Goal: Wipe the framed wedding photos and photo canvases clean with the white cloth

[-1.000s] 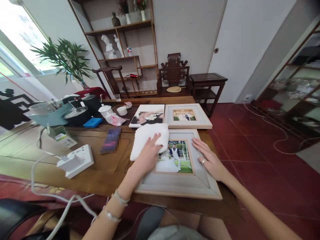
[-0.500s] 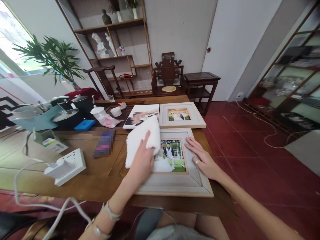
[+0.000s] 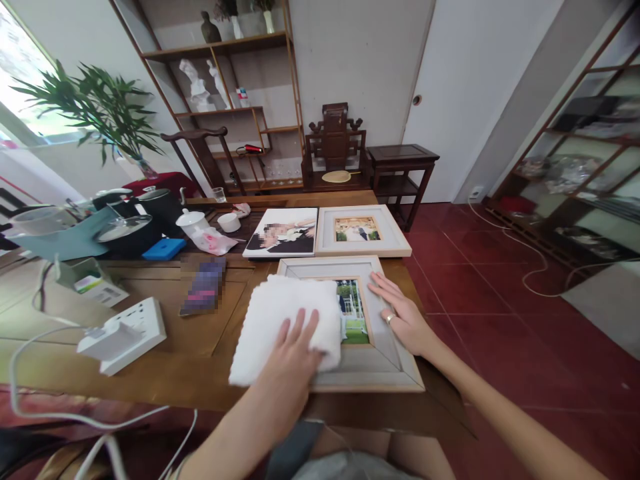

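Observation:
A white towel [image 3: 280, 320] lies bunched over the left part of a picture frame [image 3: 357, 380], hiding much of the photo inside it. My left hand [image 3: 295, 360] presses on the towel, holding its right edge by the thumb, with several fingers laid over the cloth. On the frame's right border rests my right hand [image 3: 400, 313], its fingers stretched out flat and a ring on one of them. Part of the photo [image 3: 355, 313] still shows between the towel and my right hand.
Behind the frame lie a second framed photo [image 3: 360, 248] and an unframed photo panel [image 3: 280, 250]. To the left are a phone-like pixelated object [image 3: 204, 287], a power strip [image 3: 133, 337] with a cable, a blue block [image 3: 164, 249], a white teapot [image 3: 193, 223] and a black pot [image 3: 125, 230].
My left hand has slid the towel down toward me across the frame, covering more of the photo. My right hand stays on the right border.

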The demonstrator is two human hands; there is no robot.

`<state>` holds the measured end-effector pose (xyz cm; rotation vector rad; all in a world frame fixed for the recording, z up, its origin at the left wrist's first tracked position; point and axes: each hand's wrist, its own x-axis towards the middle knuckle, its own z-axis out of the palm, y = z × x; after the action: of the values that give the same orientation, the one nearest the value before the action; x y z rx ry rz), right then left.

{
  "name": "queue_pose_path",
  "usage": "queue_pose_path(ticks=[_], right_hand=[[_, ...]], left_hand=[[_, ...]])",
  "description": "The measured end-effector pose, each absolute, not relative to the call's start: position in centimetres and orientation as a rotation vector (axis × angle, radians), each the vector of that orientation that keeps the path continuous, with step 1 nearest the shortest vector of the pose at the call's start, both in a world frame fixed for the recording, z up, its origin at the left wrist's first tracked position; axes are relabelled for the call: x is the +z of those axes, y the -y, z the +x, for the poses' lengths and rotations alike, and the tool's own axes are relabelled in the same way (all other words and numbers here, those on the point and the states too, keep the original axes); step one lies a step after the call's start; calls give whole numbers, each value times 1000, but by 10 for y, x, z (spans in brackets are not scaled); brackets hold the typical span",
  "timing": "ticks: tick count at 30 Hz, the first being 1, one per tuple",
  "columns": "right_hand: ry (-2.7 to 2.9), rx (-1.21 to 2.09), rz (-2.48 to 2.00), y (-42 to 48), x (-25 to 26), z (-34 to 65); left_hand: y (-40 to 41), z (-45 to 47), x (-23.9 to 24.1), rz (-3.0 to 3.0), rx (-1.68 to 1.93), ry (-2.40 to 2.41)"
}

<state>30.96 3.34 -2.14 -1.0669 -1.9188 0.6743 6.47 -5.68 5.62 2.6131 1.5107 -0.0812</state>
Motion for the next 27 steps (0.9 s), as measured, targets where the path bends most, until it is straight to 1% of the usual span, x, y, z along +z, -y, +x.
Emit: queue_pose_path(ticks=[3, 7, 14, 17, 19, 22, 25, 27], right_hand=[[1905, 666, -1086, -33, -21, 307], [1912, 639, -1115, -36, -20, 304], [1988, 609, -1014, -39, -21, 307], [2007, 621, -992, -39, -23, 310], [2014, 631, -989, -40, -24, 311], [2013, 653, -992, -41, -24, 311], [2006, 674, -1003, -41, -24, 310], [2003, 677, -1012, -40, -24, 310]], left_hand=[[83, 60, 45, 2680, 20, -1464], [80, 56, 37, 2739, 183, -1537], [12, 57, 45, 2601, 380, -1822], [-24, 49, 47, 2543, 514, -1847], [-41, 41, 46, 2564, 500, -1761], [-45, 34, 42, 2617, 319, -1604], [-17, 35, 36, 2660, 200, -1523], [14, 38, 30, 2703, 206, -1459]])
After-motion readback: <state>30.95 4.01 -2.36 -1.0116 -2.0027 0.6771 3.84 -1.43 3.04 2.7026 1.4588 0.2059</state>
